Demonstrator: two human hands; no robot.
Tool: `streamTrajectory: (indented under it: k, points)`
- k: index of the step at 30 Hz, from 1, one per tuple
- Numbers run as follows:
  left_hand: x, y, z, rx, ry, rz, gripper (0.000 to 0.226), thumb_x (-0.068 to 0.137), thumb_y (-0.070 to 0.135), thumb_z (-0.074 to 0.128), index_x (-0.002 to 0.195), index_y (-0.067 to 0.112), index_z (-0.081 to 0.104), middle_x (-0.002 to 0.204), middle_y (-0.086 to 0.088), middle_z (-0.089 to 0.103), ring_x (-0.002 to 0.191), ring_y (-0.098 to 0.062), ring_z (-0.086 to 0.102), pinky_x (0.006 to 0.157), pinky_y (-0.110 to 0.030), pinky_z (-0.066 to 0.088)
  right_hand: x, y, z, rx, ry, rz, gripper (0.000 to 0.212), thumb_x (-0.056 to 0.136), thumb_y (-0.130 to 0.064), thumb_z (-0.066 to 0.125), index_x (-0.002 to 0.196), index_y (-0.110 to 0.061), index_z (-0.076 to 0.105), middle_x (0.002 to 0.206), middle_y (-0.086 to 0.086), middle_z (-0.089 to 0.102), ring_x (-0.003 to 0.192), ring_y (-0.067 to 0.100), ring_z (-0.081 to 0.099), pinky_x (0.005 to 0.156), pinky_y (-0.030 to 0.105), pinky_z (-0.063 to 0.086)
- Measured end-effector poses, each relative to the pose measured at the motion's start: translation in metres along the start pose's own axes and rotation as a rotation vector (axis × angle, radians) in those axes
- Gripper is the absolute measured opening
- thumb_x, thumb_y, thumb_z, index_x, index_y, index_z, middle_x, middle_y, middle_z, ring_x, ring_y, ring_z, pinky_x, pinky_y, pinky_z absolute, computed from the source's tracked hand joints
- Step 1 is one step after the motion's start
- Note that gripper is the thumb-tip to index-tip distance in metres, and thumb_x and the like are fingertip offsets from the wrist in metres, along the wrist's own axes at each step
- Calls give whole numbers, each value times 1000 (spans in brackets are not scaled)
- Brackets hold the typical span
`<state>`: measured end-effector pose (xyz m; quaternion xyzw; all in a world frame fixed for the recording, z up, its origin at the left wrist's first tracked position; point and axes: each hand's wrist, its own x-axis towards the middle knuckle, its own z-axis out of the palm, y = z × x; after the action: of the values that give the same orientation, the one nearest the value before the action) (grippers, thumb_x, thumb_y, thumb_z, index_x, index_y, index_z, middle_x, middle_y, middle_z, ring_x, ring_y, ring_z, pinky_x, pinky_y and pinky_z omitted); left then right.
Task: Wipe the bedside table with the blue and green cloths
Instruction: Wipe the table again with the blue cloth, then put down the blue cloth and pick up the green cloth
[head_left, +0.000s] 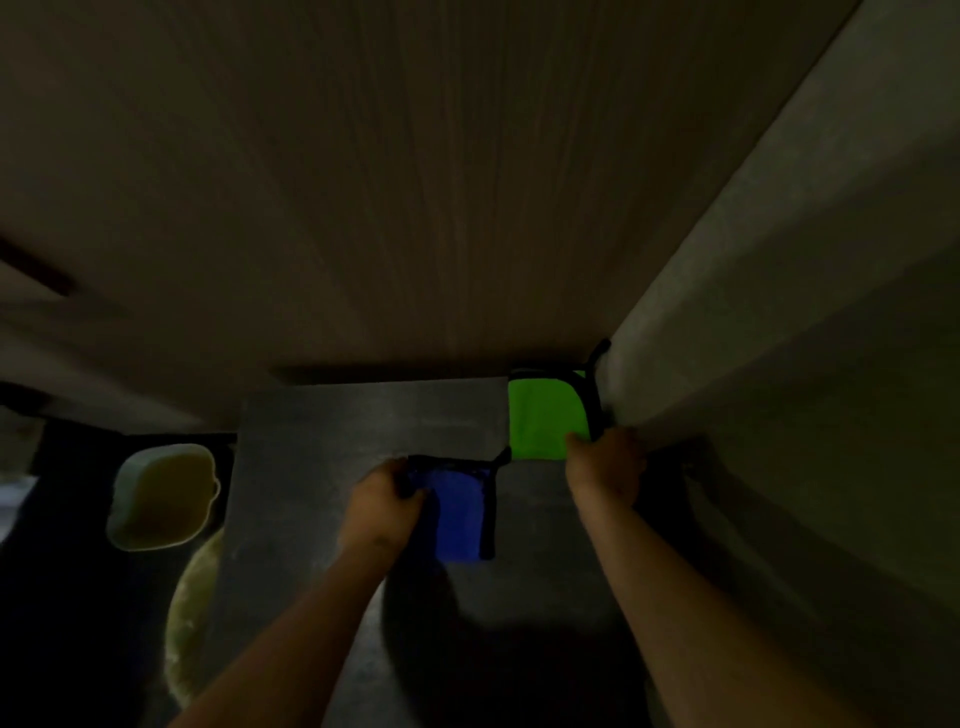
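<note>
Your two bare forearms are coming in from the bottom edge, their elbows cut off. Between them a dark shadow is covering the near part of the grey bench, so nothing of its surface is showing there.

Your left hand is resting near the middle of the bench, and its fingers are curling onto the left edge of the blue cloth, which is lying flat with its black trim running down the right side.

Your right hand is reaching a little further, to the bench's far right corner. Its thumb is lying on the lower corner of the green cloth. The other fingers are sinking into the dark against the bed, so you cannot tell whether they are gripping. The green cloth is sitting tight against the bed's side.

Left of the bench, down low, a pale tub is standing above a dim round thing that is half hidden by the bench edge.

Beyond everything a wood-grained wall is filling the view.
</note>
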<state>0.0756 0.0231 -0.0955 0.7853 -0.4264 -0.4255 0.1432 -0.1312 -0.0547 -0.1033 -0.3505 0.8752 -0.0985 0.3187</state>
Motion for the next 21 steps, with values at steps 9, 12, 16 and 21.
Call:
streamTrajectory:
  k: [9, 12, 16, 21]
  points:
    - [5, 3, 6, -22, 33, 47, 13, 88, 20, 57, 96, 29, 50, 84, 14, 51, 81, -6, 51, 71, -21, 39, -9, -15, -1, 463, -85, -21, 40, 89, -9, 55, 126, 5, 47, 128, 24, 53, 115, 37, 53, 91, 40, 42]
    - [8, 13, 8, -14, 8, 54, 11, 88, 17, 58, 90, 24, 51, 80, 12, 51, 76, -6, 51, 69, -22, 39, -19, -27, -2, 653, -119, -47, 33, 87, -7, 57, 118, -2, 50, 118, 15, 55, 108, 36, 55, 95, 48, 46]
    - [14, 37, 18, 51, 14, 130, 15, 83, 13, 64, 78, 18, 50, 77, -2, 56, 74, -17, 53, 65, -24, 35, -30, -35, -7, 841, -183, -138, 21, 84, -1, 58, 95, -16, 48, 92, 2, 55, 95, 33, 60, 88, 53, 52]
    - [22, 63, 38, 12, -29, 184, 10, 80, 10, 67, 89, 9, 63, 90, -18, 67, 91, -29, 63, 67, -23, 35, -50, -32, -15, 930, -261, -262, 30, 84, 7, 53, 82, -23, 50, 86, -1, 60, 82, 19, 59, 78, 41, 52]
